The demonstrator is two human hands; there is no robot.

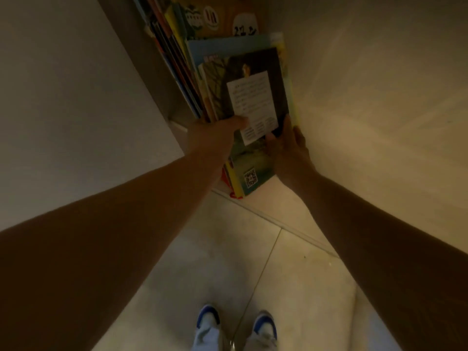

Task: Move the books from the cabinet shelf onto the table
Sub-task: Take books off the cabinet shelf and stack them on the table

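Observation:
A bundle of thin picture books [253, 97] leans out of a narrow cabinet shelf opening at the top middle. The front book has a dark cover with a white text panel. My left hand [215, 135] grips the bundle's left lower edge, thumb across the front cover. My right hand [288, 145] holds the right lower edge, fingers behind. Below the hands a book with a QR code [250, 177] sticks out. More books [174, 57] stand upright further back on the left. No table is in view.
A white cabinet panel [76, 110] stands on the left and a pale wall or door [379, 110] on the right. Beige floor tiles [228, 262] lie below, with my two blue-and-white shoes [235, 325] at the bottom edge.

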